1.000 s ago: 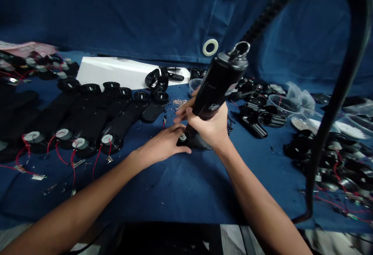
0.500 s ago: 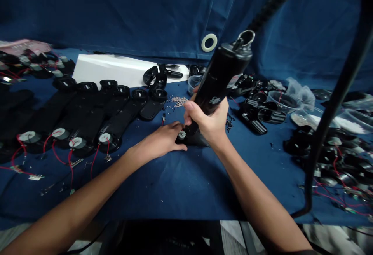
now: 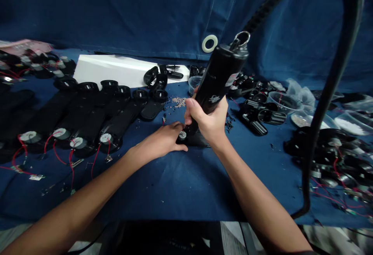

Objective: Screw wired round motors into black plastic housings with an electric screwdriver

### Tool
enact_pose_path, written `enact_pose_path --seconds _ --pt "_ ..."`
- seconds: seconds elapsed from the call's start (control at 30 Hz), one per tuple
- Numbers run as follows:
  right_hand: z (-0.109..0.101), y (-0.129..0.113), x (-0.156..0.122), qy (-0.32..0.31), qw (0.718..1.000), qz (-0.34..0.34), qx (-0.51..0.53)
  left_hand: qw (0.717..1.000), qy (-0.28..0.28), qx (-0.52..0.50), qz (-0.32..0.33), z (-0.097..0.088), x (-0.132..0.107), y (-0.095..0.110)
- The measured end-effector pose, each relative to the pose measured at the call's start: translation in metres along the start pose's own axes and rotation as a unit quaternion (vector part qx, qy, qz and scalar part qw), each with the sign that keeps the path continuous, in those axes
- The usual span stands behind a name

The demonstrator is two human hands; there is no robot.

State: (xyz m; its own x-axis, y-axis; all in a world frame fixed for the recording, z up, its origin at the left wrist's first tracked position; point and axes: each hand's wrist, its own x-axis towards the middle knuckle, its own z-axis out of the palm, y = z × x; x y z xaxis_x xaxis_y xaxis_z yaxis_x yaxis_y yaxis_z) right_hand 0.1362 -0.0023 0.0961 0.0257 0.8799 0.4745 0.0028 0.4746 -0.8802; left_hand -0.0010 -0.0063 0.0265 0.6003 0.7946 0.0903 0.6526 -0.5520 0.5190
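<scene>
My right hand (image 3: 211, 117) is wrapped round a black electric screwdriver (image 3: 221, 74), tilted with its cord end up and to the right. Its lower end points down at a black plastic housing (image 3: 199, 141) lying on the blue cloth; the tip is hidden by my fingers. A small silver motor (image 3: 182, 135) shows at the housing's left end. Around that end my left hand (image 3: 166, 140) grips the housing, thumb on the near side and fingers on the far side. A small part on a red wire (image 3: 163, 119) sticks out just beyond my left hand.
To the left lie several black housings (image 3: 116, 119) with motors and red wires. A heap of small screws (image 3: 178, 102) is beyond my hands, with dark screws (image 3: 229, 122) to the right. Clear tubs (image 3: 284, 101) and piled parts (image 3: 335, 158) stand right. The thick cord (image 3: 320, 119) loops down there.
The screwdriver's top has shifted slightly left and down, and its cord has swung, its loop now showing at the upper right. Both hands stay in nearly the same place.
</scene>
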Motion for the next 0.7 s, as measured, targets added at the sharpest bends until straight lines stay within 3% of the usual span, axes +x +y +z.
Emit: enact_pose_path --seconds 0.23,0.7 --pt "-0.0035 0.0062 0.0008 -0.056 0.998 -0.021 -0.035 1.000 -0.012 0.000 -0.010 -0.0019 0.0003 0.0022" --pt "-0.0043 0.0042 0.0013 -0.070 0.997 0.002 -0.036 1.000 -0.006 0.012 -0.006 -0.0014 -0.0001 0.0021"
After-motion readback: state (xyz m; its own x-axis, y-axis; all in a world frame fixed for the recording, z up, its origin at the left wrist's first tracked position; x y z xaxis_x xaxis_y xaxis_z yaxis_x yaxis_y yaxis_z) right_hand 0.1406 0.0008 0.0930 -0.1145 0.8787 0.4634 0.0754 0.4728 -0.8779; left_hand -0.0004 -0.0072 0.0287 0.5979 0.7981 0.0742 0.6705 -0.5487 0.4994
